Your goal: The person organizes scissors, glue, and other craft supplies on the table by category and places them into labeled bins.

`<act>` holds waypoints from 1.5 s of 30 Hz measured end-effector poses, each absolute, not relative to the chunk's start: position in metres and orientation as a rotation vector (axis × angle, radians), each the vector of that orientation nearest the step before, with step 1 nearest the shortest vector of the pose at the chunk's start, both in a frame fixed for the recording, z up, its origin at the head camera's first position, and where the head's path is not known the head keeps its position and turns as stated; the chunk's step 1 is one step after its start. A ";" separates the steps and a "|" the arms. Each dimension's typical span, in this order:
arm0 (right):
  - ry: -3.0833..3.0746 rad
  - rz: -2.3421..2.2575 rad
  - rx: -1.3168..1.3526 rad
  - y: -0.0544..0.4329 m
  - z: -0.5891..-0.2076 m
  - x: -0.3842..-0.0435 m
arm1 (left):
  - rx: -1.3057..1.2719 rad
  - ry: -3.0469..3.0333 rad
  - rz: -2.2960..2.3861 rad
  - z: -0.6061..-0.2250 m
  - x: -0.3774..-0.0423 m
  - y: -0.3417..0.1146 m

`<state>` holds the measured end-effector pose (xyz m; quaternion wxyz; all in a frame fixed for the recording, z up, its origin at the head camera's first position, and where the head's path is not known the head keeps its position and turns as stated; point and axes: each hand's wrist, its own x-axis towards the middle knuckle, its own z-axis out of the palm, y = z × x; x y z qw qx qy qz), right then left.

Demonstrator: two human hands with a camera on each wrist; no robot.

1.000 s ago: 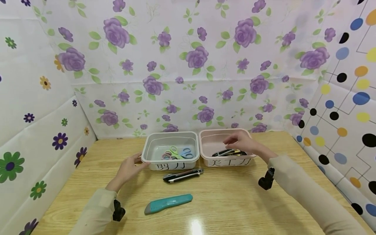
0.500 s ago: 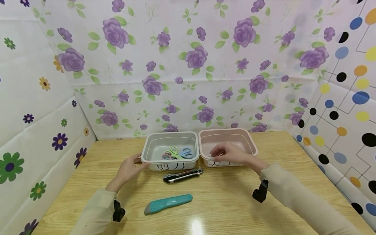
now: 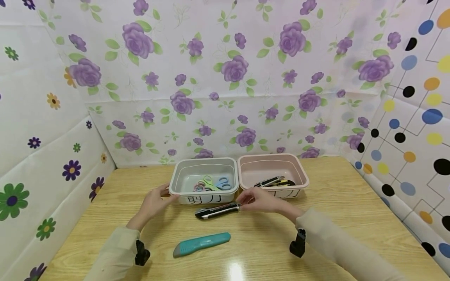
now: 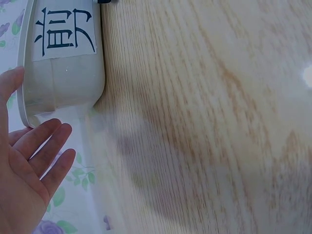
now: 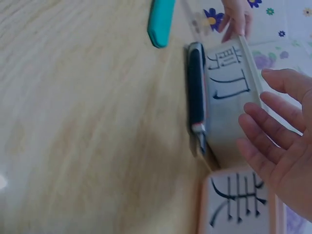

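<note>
My left hand [image 3: 154, 203] rests against the left end of a grey plastic bin [image 4: 68, 80], its thumb at the rim and its fingers loosely extended. Several scissors [image 3: 212, 183] with green, blue and pink handles lie inside that bin. My right hand [image 3: 261, 200] hovers by the right end of a black-and-white utility knife [image 3: 218, 210], fingers spread and nothing held, as the right wrist view shows. This knife [image 5: 196, 87] lies on the table along the grey bin's front. Closer to me lies a teal utility knife [image 3: 202, 244].
Right beside the grey bin stands a pink bin [image 3: 304, 177] holding several utility knives [image 3: 275, 182]. Both bins carry white labels with black characters. Wood-grain table [image 3: 281, 242] lies underneath; flower-printed cloth [image 3: 211, 117] hangs behind and dotted cloth [image 3: 404, 156] at right.
My right hand has moved from above the pink bin, left and down toward me, to the black-and-white utility knife's end. My left hand has stayed at the grey bin.
</note>
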<state>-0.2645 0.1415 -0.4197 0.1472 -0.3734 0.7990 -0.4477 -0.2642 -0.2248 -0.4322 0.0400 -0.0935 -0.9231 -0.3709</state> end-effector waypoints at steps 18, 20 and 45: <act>2.204 -1.241 -1.055 0.083 -0.451 -0.240 | -0.264 -2.831 -1.148 -0.435 -0.265 -0.227; 2.204 -1.221 -1.061 0.078 -0.454 -0.238 | -0.260 -2.831 -1.151 -0.435 -0.265 -0.227; 2.282 -0.998 -1.212 0.061 -0.474 -0.232 | -0.273 -2.819 -1.174 -0.434 -0.263 -0.225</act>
